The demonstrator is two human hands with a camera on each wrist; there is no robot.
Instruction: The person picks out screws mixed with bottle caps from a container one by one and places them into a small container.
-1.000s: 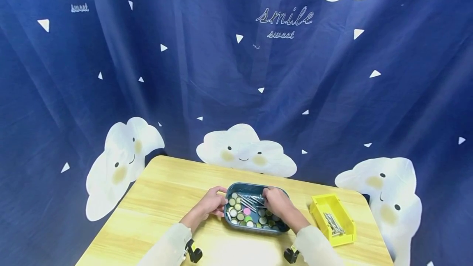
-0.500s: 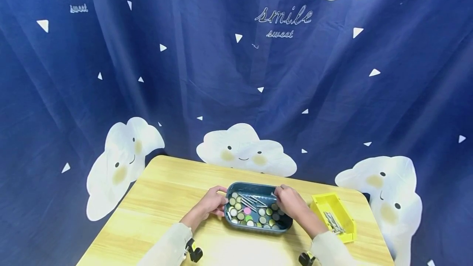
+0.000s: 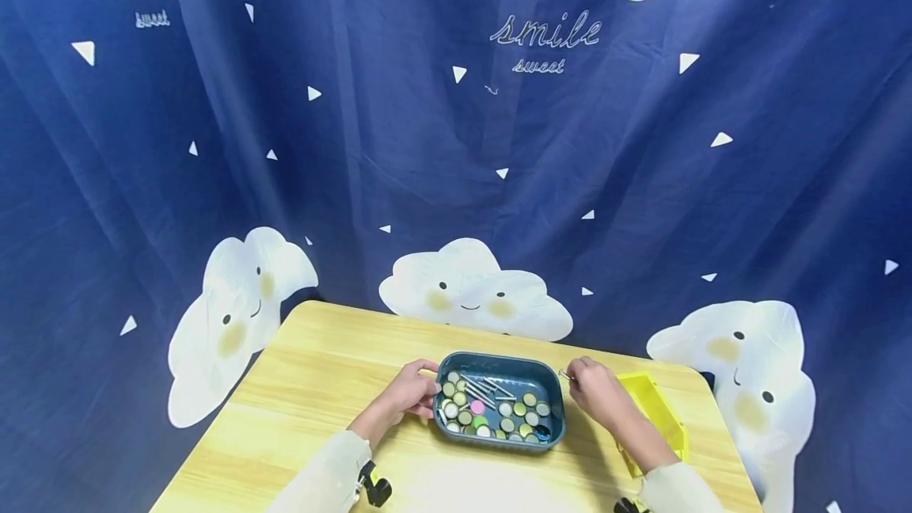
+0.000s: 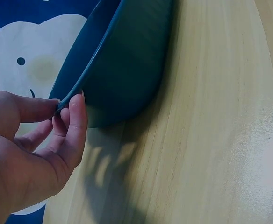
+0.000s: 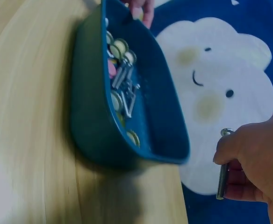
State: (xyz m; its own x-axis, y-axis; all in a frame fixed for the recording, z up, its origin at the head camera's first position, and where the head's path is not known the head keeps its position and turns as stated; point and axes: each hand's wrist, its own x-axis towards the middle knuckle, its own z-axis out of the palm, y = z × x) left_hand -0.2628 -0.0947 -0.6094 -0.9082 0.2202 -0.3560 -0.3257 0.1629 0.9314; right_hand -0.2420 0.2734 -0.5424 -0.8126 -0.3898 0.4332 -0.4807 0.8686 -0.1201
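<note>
Pinching a bolt (image 5: 222, 179) just beyond the right end of the tub (image 5: 89, 102), the right hand (image 3: 597, 391) might drop it should its grip slacken; the left hand (image 3: 404, 391) pinches the tub's left end, where a sudden tug could tip it.

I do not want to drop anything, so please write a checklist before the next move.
1. Right hand pinches a bolt: ok.
2. Bolt clear of blue container: ok, outside its rim.
3. Left hand holds container's rim: ok.
4. No bolts remaining in container: not ok, several lie beside bottle caps.
5. What lies in yellow bin: cannot tell, right forearm hides much of it.
</note>
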